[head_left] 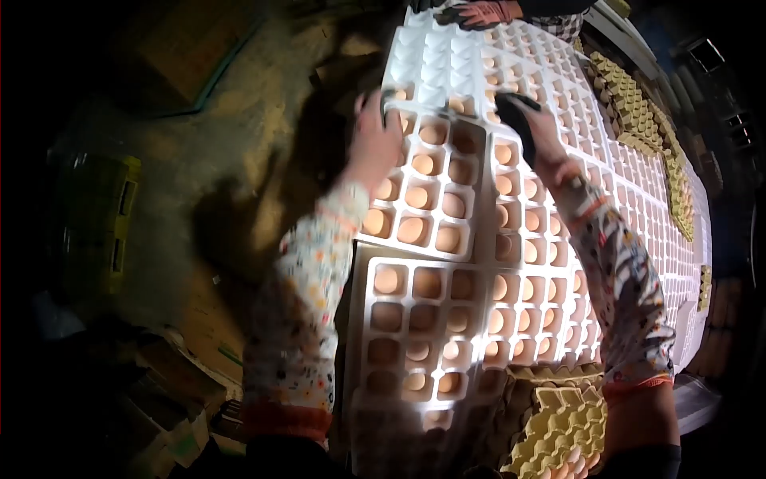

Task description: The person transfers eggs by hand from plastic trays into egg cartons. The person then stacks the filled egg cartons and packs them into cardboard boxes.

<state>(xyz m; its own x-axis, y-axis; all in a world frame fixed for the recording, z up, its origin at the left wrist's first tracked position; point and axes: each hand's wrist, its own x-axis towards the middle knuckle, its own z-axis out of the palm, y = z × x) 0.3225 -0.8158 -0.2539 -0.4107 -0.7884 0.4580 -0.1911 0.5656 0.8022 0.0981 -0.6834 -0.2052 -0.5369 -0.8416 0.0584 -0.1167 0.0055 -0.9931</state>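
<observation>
My left hand [377, 137], with dark-covered fingertips, is closed at the left edge of a white foam egg tray [437, 177] near its far corner. Brown eggs [417, 197] sit in that tray's square cells, and it lies slightly askew to its neighbours. My right hand [528, 128], its fingers in black glove material, is over the far right corner area with fingers and thumb apart. I see nothing held in it. Beyond both hands, a white foam section [433, 62] has mostly bare cells. The fingertips' exact contact is blurred.
More white egg trays [527, 275] spread to the right and toward me. Yellowish pulp trays [568, 423] lie near my right forearm, others [634, 100] at the far right. Another person's gloved hand [483, 13] is at the far end. Cardboard boxes [179, 391] stand lower left.
</observation>
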